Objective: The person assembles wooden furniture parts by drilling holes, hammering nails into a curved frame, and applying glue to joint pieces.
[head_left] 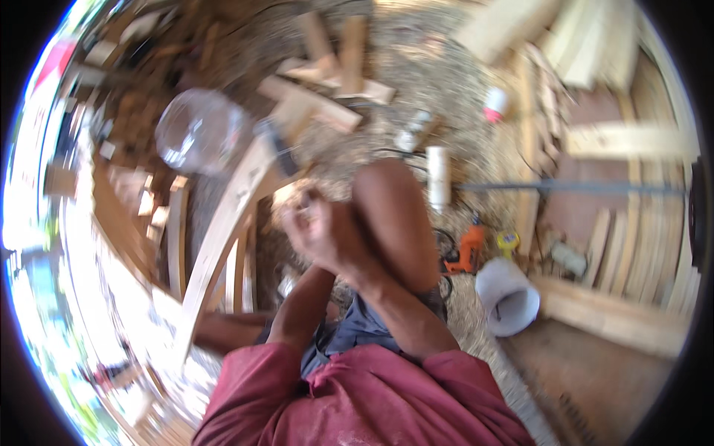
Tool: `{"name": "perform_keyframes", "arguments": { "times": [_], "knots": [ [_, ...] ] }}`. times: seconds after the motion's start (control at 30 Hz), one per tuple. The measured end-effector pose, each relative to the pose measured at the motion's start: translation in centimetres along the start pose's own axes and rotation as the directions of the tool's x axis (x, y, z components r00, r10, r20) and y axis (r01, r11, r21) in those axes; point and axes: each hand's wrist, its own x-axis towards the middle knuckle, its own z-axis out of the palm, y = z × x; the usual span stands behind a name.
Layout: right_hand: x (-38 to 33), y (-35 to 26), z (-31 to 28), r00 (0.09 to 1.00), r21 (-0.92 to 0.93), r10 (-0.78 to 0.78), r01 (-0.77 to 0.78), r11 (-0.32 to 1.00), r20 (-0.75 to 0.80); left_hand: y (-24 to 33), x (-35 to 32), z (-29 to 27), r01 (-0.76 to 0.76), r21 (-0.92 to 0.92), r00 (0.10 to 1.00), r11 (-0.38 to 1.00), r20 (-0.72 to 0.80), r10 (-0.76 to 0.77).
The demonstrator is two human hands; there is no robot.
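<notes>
My right hand [332, 236] is in front of my bent right knee, with its fingers curled closed. Motion blur hides what they hold, if anything. My left hand [296, 224] meets it and is largely covered and smeared. Just left of both hands rises a long, curved piece of pale wood [229, 209], slanting up from beside my left leg. At its upper end is a dark metal block-like piece [277, 147], too blurred to name. Neither hand visibly touches the wood.
A clear plastic jug [197, 132] stands beyond the curved wood. Wood offcuts [316, 104] lie ahead on shavings. To the right are a white cylinder [439, 178], an orange power tool [468, 247], a white bucket-like container [507, 297], a long metal bar [587, 188] and stacked boards [654, 230].
</notes>
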Motion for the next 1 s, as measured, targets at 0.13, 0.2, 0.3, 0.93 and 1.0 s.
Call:
{"name": "perform_keyframes", "arguments": {
  "times": [0.13, 0.2, 0.3, 0.93, 1.0],
  "knots": [
    [0.0, 0.8, 0.4, 0.991, -0.118, -0.136, 0.135, 0.984, 0.007, -10.0, 1.6, -3.8, -0.08, 0.122, 0.8, 0.989, 0.6, -0.009],
    [-0.2, 0.9, -0.2, 0.998, -0.17, -0.053, 0.05, 0.984, -0.014, -2.2, 0.8, -9.3, -0.098, 0.452, 0.654, 0.886, 0.7, -0.285],
    [-0.9, 1.6, 0.6, 0.985, -0.205, -0.174, 0.17, 0.964, -0.001, 4.1, -1.3, -18.1, -0.086, 0.429, 0.617, 0.899, 0.732, -0.29],
    [-1.0, 1.1, 3.1, 0.997, -0.247, -0.052, 0.037, 0.968, -0.054, 13.3, -8.3, -33.5, 0.227, -0.774, 0.962, 0.591, 0.271, -0.014],
    [-1.1, 0.7, 3.2, 0.994, -0.281, -0.073, 0.047, 0.959, -0.084, 12.4, -9.9, -34.7, 0.238, -0.772, 0.967, 0.589, 0.247, -0.067]
  ]
}}
